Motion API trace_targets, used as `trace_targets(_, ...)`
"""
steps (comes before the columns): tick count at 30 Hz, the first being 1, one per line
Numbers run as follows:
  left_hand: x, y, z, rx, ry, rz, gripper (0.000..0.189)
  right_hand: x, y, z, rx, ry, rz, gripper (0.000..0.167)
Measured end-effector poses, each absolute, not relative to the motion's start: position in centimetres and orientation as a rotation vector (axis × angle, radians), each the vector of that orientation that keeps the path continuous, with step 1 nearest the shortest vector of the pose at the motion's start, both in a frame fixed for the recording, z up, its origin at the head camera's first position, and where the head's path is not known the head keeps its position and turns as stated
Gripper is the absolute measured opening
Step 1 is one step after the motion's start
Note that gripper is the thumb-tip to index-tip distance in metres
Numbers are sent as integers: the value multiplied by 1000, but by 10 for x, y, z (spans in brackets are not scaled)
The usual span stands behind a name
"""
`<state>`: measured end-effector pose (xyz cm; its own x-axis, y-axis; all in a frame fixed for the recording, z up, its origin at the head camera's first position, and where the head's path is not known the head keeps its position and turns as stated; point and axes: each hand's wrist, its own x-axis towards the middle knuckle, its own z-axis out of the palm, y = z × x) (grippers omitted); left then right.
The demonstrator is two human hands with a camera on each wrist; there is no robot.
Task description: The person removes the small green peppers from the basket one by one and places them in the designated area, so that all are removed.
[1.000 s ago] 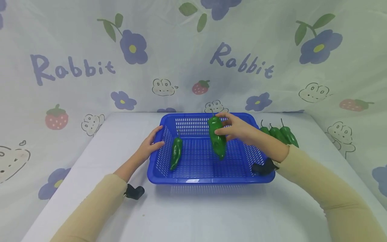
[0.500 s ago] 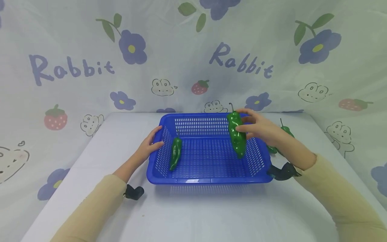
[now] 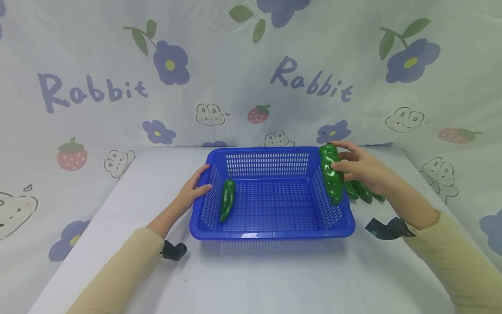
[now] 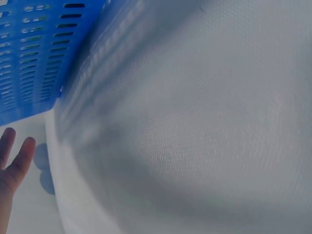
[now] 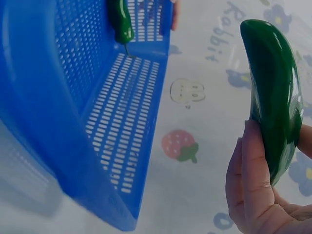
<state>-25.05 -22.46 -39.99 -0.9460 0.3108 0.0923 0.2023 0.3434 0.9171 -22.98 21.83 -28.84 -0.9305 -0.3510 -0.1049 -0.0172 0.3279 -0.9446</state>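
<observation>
My right hand [image 3: 362, 168] pinches a long green pepper [image 3: 331, 174] between thumb and fingers, its thin stem pointing up. In the head view this pepper overlaps the right rim of the blue plastic basket [image 3: 272, 234]; the right wrist view shows the pepper [image 5: 275, 87] raised, apart from the basket [image 5: 105, 190]. Another green pepper [image 3: 228, 198] lies inside the basket by its left wall. At the left rim, my left hand [image 3: 192, 188] rests with thumb and fingers extended; its straight fingers [image 4: 20, 163] show near the basket [image 4: 34, 58] in the left wrist view.
Several more green peppers [image 3: 362, 192] lie on the white table [image 3: 259, 279] right of the basket, partly hidden by my right hand. A printed cloth [image 3: 219, 56] hangs behind the table. A black wrist mount [image 3: 390, 229] sticks out from my right sleeve.
My right hand has carried the pepper rightward, from over the basket's middle to its right rim. The left hand and the pepper in the basket have stayed put.
</observation>
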Motion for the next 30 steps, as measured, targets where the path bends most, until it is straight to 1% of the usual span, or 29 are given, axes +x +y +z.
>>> trace_targets(12, -250, -227, -402, 486, 2484, 1700, 67, -220, 253, -291, -269, 2421, -1570, 69)
trace_targets(18, -250, -227, -402, 480, 2485, 1699, 67, -216, 273, -297, -316, 2450, -1620, 63)
trace_targets(25, -250, -226, -400, 479, 2487, 1694, 67, -218, 295, -303, -317, 2495, -1652, 57)
trace_targets(30, -250, -226, -400, 488, 2489, 1690, 67, -223, 305, -307, -265, 2538, -1634, 60)
